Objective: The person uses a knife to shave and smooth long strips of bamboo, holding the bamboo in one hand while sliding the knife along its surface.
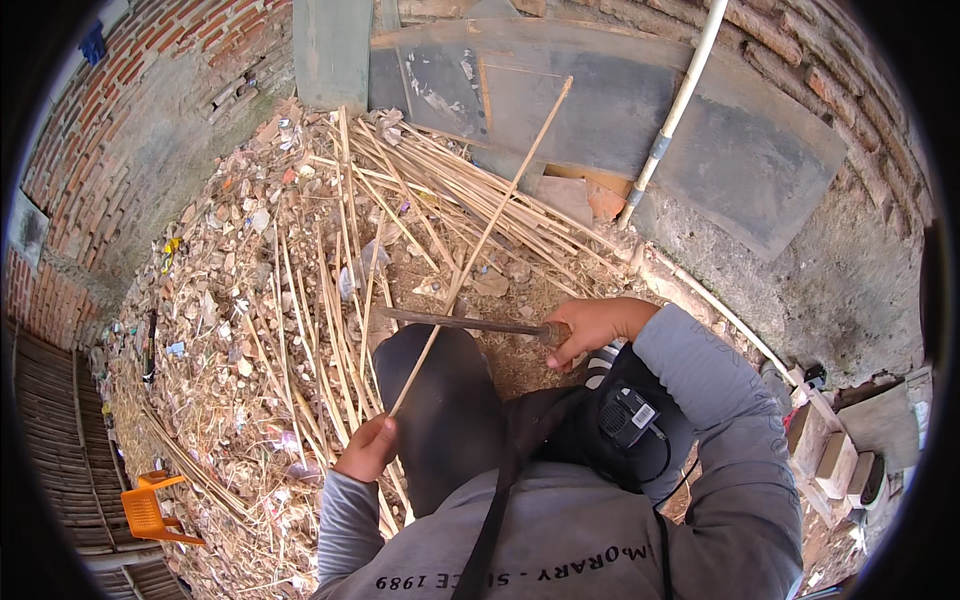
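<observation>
A long, thin bamboo strip (510, 195) slants up and away across the middle, its near end pinched in my left hand (368, 448). My right hand (598, 325) is closed around the handle of a machete (470, 322), whose dark, narrow blade points left above my dark-clad knee (440, 400). Blade and strip cross just beyond that knee; I cannot tell whether they touch. Ahead of my hands lies a pile of similar bamboo strips (545, 235). More loose strips (345, 340) lie to the left of my knee.
Rubble and dry litter (225, 300) cover the ground at left. Dark panels (620, 110) lean against the brick wall at the back, with a white pipe (680, 110) in front. An orange plastic chair (150, 512) is at lower left. Wooden blocks (835, 465) stand at right.
</observation>
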Demonstrator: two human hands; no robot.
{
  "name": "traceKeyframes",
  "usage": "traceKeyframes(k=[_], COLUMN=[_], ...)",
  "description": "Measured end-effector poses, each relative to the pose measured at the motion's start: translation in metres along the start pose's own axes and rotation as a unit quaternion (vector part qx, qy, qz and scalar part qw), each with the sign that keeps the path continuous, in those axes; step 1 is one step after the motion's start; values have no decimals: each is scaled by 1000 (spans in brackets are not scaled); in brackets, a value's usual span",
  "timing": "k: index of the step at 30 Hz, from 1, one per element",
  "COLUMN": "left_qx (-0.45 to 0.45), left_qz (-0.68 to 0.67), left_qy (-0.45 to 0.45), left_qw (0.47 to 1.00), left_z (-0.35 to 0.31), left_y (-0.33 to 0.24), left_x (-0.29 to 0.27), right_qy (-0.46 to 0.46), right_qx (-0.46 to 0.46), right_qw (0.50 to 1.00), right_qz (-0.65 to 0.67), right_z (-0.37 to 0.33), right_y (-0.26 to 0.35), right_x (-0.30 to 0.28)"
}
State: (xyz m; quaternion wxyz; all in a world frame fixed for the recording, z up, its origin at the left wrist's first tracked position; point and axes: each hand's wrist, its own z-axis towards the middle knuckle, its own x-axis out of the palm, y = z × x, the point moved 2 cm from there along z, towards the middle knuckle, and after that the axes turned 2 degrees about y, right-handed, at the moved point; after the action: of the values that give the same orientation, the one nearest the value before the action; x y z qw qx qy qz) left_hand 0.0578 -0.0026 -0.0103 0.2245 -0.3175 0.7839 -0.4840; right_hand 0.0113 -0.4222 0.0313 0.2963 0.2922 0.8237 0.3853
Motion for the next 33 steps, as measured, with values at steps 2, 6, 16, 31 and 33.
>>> traceKeyframes(k=[2,6,16,31,33], left_qx=[-39,-82,-175,-113,-52], left_qz=[-78,-130,-129,19,84], left_qy=[47,55,-8,-81,-75], left_qw=[995,987,976,990,992], left_z=[2,5,-3,-25,-22], left_y=[1,7,-19,-17,-17], left_x=[-4,-12,-6,25,25], right_qy=[21,39,94,-15,3], right_qx=[23,32,16,-77,-66], right_qw=[998,996,983,982,981], right_qz=[61,70,154,174,182], right_z=[-10,-29,-44,-95,-102], right_y=[2,-19,-33,-25,-27], right_x=[0,0,-11,18,28])
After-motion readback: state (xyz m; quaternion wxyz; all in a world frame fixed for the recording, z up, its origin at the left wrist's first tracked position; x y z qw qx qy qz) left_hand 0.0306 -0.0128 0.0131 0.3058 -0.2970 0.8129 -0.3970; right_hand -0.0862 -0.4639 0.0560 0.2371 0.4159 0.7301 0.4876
